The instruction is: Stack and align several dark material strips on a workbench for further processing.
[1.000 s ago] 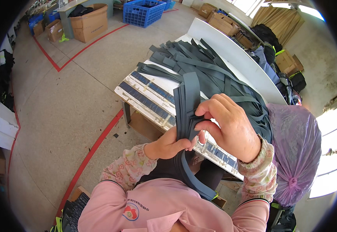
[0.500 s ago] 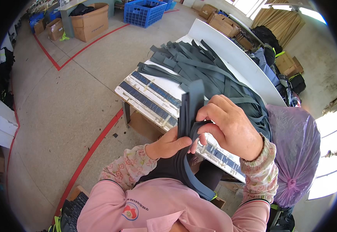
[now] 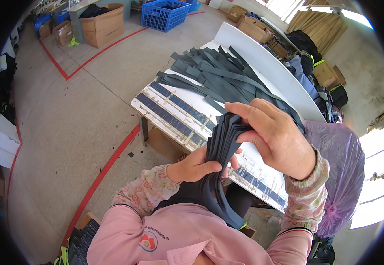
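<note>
A stack of dark grey fabric strips [image 3: 220,145] stands upright in front of me, its lower ends curving down toward my lap. My left hand [image 3: 199,164] is wrapped round the stack at mid-height, thumb across the front. Higher up, my right hand [image 3: 271,132] pinches the top ends between thumb and fingers, and the strip edges fan slightly apart there. Beyond my hands, a large heap of similar loose strips [image 3: 227,75] lies tangled on the white table [image 3: 170,117]. Part of the heap is hidden behind my right hand.
A raised white board [image 3: 267,57] edges the table's far right side. Beside my right arm bulges a purple plastic bag [image 3: 337,172]. Farther off are a blue crate [image 3: 164,17], a cardboard box [image 3: 103,28] and red floor lines [image 3: 101,176].
My right hand has moved slightly up and right, from beside the stack to its top ends. The strips' tops, straight up before, now bend right and fan apart. My left hand keeps its hold.
</note>
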Motion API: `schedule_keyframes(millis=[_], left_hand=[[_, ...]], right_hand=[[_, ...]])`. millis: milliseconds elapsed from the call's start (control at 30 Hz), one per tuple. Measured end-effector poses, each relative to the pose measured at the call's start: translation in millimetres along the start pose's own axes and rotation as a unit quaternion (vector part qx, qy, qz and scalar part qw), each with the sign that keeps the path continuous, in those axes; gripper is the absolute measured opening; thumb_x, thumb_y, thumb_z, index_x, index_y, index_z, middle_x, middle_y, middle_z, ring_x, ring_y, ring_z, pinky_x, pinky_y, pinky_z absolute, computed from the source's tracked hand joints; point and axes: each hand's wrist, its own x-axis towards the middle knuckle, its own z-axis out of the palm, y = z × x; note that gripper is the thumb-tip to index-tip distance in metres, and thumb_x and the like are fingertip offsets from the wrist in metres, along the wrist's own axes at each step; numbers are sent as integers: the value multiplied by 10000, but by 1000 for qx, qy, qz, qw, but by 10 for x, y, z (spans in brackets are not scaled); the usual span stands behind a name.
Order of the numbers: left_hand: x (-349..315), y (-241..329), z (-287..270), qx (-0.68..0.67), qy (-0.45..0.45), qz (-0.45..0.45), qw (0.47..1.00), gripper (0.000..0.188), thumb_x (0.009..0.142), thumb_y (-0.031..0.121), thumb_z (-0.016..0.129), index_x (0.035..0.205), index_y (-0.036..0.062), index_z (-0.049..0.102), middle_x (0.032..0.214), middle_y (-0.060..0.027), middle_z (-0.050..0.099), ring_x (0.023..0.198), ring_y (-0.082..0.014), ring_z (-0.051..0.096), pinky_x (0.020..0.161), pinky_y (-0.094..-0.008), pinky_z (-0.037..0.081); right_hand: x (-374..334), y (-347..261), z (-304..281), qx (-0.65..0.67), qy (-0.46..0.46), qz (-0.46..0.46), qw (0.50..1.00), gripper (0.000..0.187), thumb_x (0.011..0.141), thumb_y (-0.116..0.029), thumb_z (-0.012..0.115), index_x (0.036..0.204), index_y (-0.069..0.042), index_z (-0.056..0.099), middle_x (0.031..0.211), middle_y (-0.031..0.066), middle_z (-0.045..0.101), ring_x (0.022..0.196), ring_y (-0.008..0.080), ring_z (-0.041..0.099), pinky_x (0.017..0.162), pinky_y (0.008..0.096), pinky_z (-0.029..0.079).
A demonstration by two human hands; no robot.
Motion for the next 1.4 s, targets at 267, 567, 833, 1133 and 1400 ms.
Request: schedule_keyframes(millis=[267, 567, 833, 1133, 1400], left_hand=[[-10, 13, 22, -40, 28, 30, 998, 630, 999, 490, 527, 1376, -7, 440, 1172, -118, 592, 914, -130, 613, 826, -284, 515], [-39, -46, 12, -12, 34, 17, 999, 579, 1005, 485, 517, 1324, 4, 474, 1177, -114, 594, 917, -125, 603, 815, -276, 516], [-26, -13, 24, -2, 31, 21, 999, 552, 1013, 474, 507, 1292, -3, 492, 1156, -93, 600, 899, -115, 599, 794, -261, 509], [-62, -168, -67, 7, 14, 52, 999, 577, 1010, 534, 470, 1227, 5, 540, 1108, -63, 595, 780, -77, 504, 707, -235, 454], [-34, -68, 56, -3, 67, 55, 996, 646, 1003, 569, 452, 1290, -6, 519, 1134, -88, 603, 815, -81, 545, 739, -233, 468]], right_hand=[[-59, -21, 226, -29, 49, -13, 998, 643, 706, -21, 736, 1310, 58, 530, 889, 114, 523, 786, 293, 542, 702, 383, 489], [-84, 13, 267, -13, 40, -19, 999, 515, 701, -19, 737, 1190, 47, 591, 917, 128, 552, 837, 312, 574, 728, 391, 500], [-102, 43, 182, 31, 2, -29, 999, 494, 728, -31, 743, 1193, 40, 590, 949, 143, 582, 863, 331, 598, 740, 406, 509], [-86, 39, 196, 56, -8, -13, 998, 341, 721, -12, 752, 1027, -16, 601, 918, 126, 567, 847, 341, 587, 721, 413, 498], [-87, 80, 142, 25, 28, -29, 999, 393, 715, -7, 754, 1068, -15, 583, 930, 131, 570, 844, 335, 593, 704, 406, 497]])
